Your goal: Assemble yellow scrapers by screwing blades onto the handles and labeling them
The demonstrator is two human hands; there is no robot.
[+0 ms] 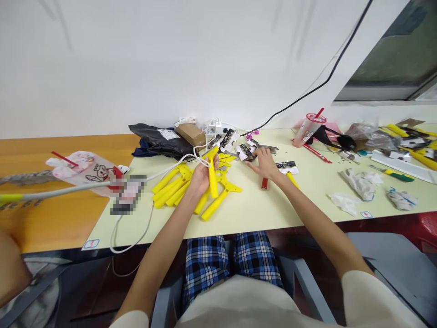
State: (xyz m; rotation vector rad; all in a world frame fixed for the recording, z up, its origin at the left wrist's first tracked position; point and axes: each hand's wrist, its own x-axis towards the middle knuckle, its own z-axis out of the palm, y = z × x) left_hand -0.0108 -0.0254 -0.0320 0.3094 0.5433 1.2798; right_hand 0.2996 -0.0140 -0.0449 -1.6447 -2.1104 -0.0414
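Observation:
My left hand (200, 177) is closed around a yellow plastic T-shaped handle (213, 175), held upright over the table. Below and beside it lies a pile of similar yellow handles (174, 187). My right hand (264, 163) reaches over the table with thumb and fingers apart, at the edge of a black-and-white packaging card (245, 152); whether it touches the card I cannot tell. Behind it rest flat grey pieces (269, 146), possibly metal. Under my right wrist is a small red object (264, 183), with another printed card (287, 166) close by.
A black plastic bag (164, 141) and cardboard box (191, 135) lie against the wall. A white cable (164, 172) crosses near my left hand. Drink cups (309, 130) stand or lie at both sides. Crumpled tissues (358, 184) and a screwdriver (394, 173) are at right.

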